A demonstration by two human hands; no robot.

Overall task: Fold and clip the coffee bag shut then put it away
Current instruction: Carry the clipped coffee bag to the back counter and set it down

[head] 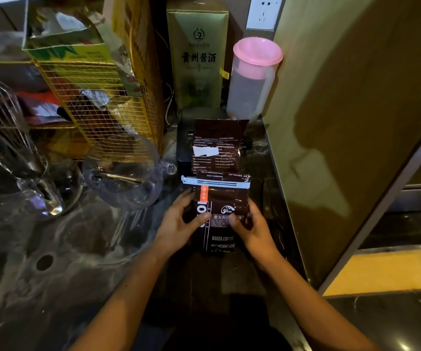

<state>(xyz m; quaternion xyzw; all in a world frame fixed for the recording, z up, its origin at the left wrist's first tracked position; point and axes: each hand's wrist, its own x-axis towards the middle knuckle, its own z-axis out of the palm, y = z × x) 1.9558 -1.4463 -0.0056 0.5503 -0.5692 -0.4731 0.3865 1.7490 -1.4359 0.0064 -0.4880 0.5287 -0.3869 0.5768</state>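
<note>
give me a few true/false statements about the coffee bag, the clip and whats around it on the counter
1. Both hands hold the coffee bag, the left hand on its left side and the right hand on its right. True.
2. The white clip lies beside the bag on the counter. False: it sits across the bag, above the hands.
3. The jug behind the bag has a pink lid. True.
4. The glass teapot is to the right of the bag. False: it is to the left.
5. The bag is inside the yellow wire rack. False: it is on the counter, right of the rack.
</note>
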